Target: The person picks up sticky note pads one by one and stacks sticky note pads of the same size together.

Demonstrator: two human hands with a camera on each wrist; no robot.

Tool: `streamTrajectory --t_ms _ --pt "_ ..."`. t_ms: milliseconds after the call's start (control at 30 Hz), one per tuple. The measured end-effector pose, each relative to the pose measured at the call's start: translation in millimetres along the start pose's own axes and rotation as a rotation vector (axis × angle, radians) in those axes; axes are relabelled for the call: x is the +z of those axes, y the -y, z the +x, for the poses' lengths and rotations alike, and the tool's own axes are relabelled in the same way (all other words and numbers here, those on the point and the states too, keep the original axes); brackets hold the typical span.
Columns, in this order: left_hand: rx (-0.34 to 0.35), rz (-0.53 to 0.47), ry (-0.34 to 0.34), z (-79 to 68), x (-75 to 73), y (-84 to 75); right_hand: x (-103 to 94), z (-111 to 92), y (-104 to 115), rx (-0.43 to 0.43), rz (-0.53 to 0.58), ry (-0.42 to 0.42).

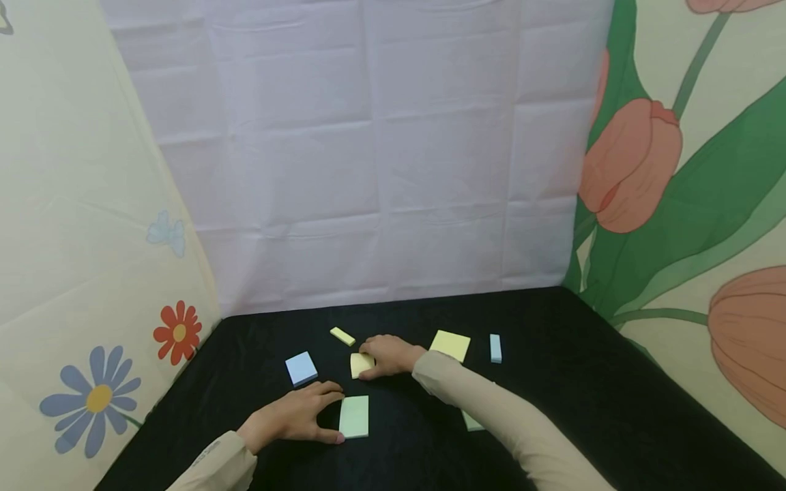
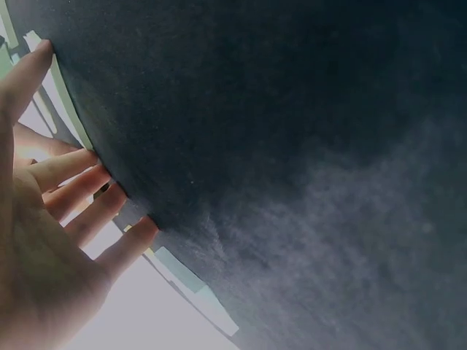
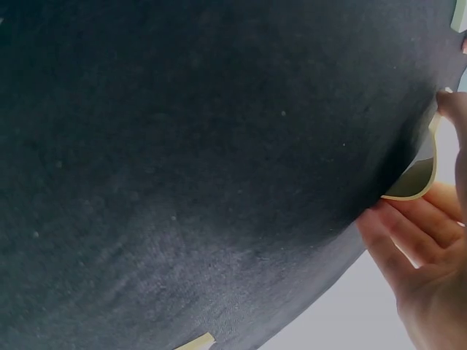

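My left hand (image 1: pixel 297 412) grips a pale green sticky note pad (image 1: pixel 354 417) by its left side, thumb at the near corner and index finger at the far corner. In the left wrist view the pad's edge (image 2: pixel 67 102) spans from thumb to index finger, the other fingers spread. Farther off, my right hand (image 1: pixel 391 356) holds a pale yellow sticky note pad (image 1: pixel 359 366) between thumb and fingers. The right wrist view shows this yellow pad (image 3: pixel 417 191) bowed upward, with a gap beneath it.
Around the hands on the black cloth (image 1: pixel 393 470) lie a blue pad (image 1: pixel 301 368), a narrow yellow pad (image 1: pixel 342 335), a larger yellow pad (image 1: pixel 451 344) and a narrow light blue pad (image 1: pixel 495 348). My right forearm partly covers another green pad (image 1: pixel 472 423). A white sheet (image 1: pixel 368 170) hangs behind.
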State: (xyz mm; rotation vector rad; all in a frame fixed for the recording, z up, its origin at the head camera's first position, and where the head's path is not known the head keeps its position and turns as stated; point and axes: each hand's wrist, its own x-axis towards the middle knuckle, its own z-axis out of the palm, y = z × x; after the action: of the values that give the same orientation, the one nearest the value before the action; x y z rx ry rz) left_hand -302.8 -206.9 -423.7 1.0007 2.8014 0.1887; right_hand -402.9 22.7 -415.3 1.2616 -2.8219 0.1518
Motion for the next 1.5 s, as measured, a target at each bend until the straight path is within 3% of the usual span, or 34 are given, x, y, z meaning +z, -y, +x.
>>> streamTrajectory --t_ms 267,1500 --pt "-0.013 -0.019 0.025 1.0 -0.6 1.5 0.4 -0.5 -1.1 -0.006 0.015 -0.009" --pt "-0.021 -0.002 0.018 3.4 0.5 1.3 -0.2 -13.9 -1.4 -0.029 -0.013 -0.006"
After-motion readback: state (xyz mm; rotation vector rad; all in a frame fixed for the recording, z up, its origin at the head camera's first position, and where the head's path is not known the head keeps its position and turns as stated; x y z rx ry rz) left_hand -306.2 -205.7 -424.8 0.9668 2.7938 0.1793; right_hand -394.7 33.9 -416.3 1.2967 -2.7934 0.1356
